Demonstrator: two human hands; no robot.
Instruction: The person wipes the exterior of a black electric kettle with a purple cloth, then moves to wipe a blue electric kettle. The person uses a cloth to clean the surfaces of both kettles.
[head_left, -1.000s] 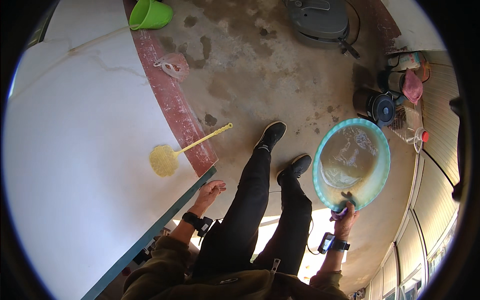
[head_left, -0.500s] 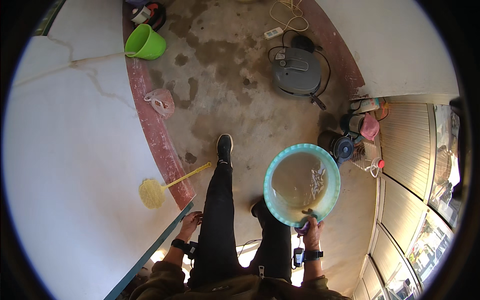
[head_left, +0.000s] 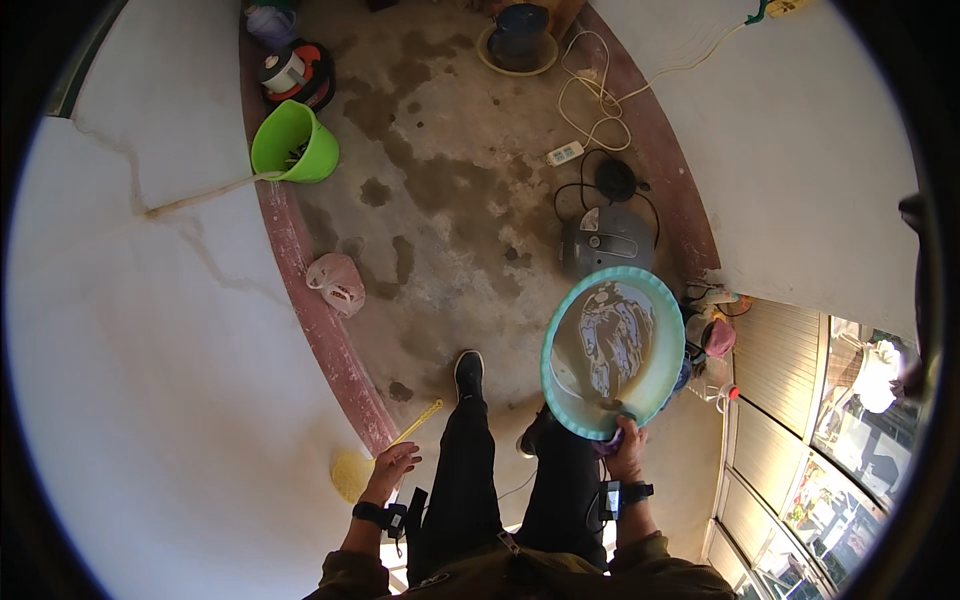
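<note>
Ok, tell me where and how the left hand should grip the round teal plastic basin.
Likely the left rim of the basin, coming from the left, wrapping its scalloped edge: nothing covers it there, the right hand holds only the near side, and brownish liquid wants balance.

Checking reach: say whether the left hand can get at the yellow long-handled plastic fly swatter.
Probably yes: the left hand looks empty, nothing visible between it and the swatter; depth unclear.
</note>
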